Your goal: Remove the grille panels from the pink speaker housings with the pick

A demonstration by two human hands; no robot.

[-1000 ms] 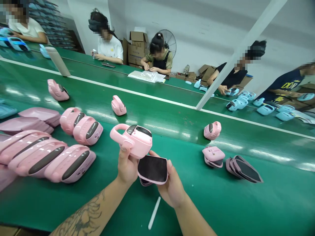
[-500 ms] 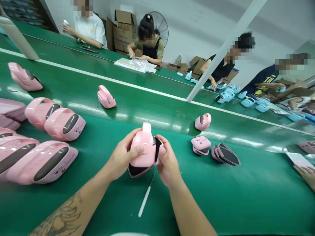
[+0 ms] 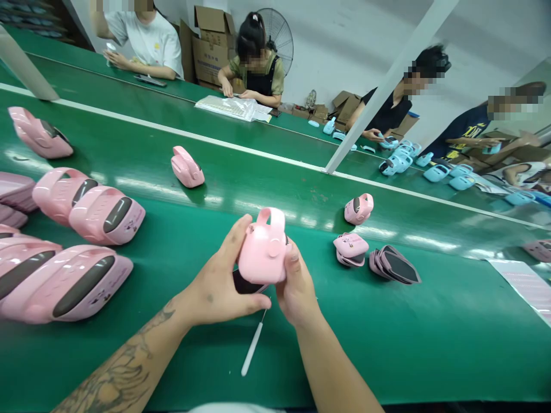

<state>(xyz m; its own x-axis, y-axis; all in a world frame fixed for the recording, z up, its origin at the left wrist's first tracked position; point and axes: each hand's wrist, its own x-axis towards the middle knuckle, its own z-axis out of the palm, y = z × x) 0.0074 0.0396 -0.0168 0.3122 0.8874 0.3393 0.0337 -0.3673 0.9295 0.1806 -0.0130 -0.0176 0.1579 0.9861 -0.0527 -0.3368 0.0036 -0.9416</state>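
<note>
A glossy pink plastic housing with a loop handle (image 3: 262, 255) is held above the green bench, its plain rounded end toward me. My right hand (image 3: 297, 284) grips its right side, thumb on the near face. At its left, my left hand (image 3: 221, 281) is open, thumb stretched out below the housing and index finger beside its upper left edge; its other fingers are partly hidden. Beneath the housing lies a dark-faced panel (image 3: 248, 284), mostly covered. A thin-tipped tool with a white handle (image 3: 252, 349) lies on the bench between my forearms.
Several finished-looking pink housings (image 3: 92, 281) stand at left. Dark-faced panels (image 3: 394, 265) and a pink printed panel (image 3: 351, 244) are stacked at right. A printed sheet (image 3: 523, 287) lies farther right. A white post (image 3: 387, 92) rises beyond; co-workers sit across the bench.
The pink housing has turned and shifted slightly right and up. My left thumb has come off it and stretched out below. The other person's hand at far right has left the sheet.
</note>
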